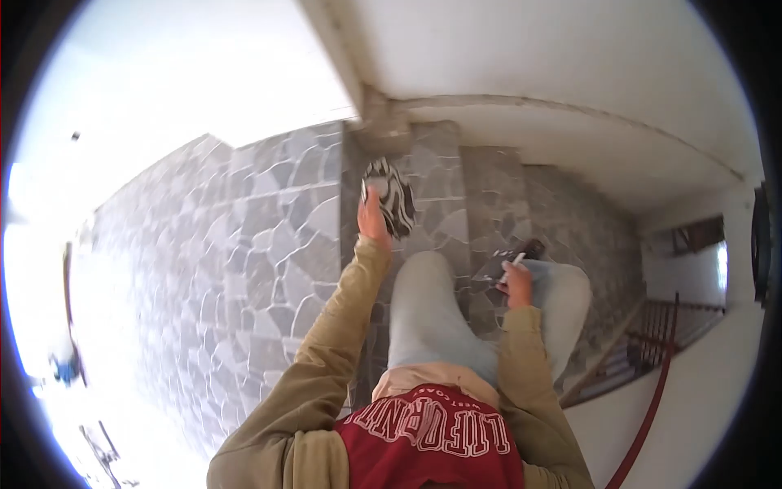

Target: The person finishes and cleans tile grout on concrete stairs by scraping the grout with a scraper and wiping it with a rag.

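Observation:
My left hand (372,222) reaches forward, its fingers against a flat oval thing in black-and-white zebra stripes (397,204). A pale patch shows near its upper end; its kind is not clear. My right hand (518,287), near my right knee, is closed around a slim white stick-like thing (513,264), too small to name. Just beyond that hand is a dark thing with small white marks (494,267), perhaps a shoe, partly hidden by the hand and knee.
Grey stone-patterned steps (440,187) lie below and ahead, with a wide stone-patterned floor (244,244) to the left. A pale wall (570,130) rises ahead and right. A red handrail (656,391) runs along the stairs at the lower right.

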Demonstrator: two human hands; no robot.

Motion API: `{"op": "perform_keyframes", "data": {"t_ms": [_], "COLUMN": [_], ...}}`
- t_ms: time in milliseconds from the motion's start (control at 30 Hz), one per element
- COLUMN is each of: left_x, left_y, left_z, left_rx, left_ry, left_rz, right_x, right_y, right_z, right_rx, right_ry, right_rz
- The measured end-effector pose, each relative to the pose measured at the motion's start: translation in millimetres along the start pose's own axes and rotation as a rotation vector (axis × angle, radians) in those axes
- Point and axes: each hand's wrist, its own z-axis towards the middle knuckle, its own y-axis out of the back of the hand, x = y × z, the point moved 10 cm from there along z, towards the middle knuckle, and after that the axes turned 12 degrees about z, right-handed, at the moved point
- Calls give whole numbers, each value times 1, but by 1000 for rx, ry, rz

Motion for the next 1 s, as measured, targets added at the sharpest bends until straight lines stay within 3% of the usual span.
{"op": "perform_keyframes", "data": {"t_ms": [33,67,100,167,233,267,333,367,400,433,500,567,633,667,700,733,767,800,867,1000], "left_x": [-27,-93,-122,-193,-212,-228,-235,-225,-212,-192,-124,-35,68,86,104,109,125,134,128,147], "left_y": [27,29,74,89,130,133,118,117,97,71,24,-12,-8,0,6,20,30,36,36,48], "left_z": [11,-13,14,4,39,45,31,22,2,-20,-77,-144,-207,-214,-206,-192,-185,-181,-167,-155], "left_rx": [-83,-219,-228,-347,-268,-259,-408,-393,-353,-297,23,300,487,525,587,489,555,610,674,662], "left_ry": [-117,-175,-346,-529,-697,-648,-699,-690,-830,-975,-1082,-937,-570,-550,-546,-579,-582,-547,-402,-311], "left_rz": [133,277,608,634,362,789,1363,1366,1427,1471,1384,1378,1505,1549,1567,1399,1385,1438,1372,1420], "right_x": [7,25,43,64,91,102,109,114,123,130,145,132,121,114,129,138,114,126,95,118], "right_y": [-14,-24,-28,-29,-20,-11,3,11,22,37,48,81,97,100,105,113,134,122,122,105], "right_z": [-9,-20,-32,-51,-75,-89,-111,-120,-132,-143,-172,-157,-151,-157,-170,-192,-168,-179,-130,-159], "right_rx": [38,74,99,137,154,142,130,194,239,195,290,218,208,203,173,-80,-101,-104,124,130], "right_ry": [-11,62,139,217,310,302,280,274,276,283,265,322,308,282,650,1017,944,1176,327,314], "right_rz": [-14,-44,-72,-150,-224,-251,-279,-17,245,246,647,640,648,670,21,-575,-661,-703,669,570]}}
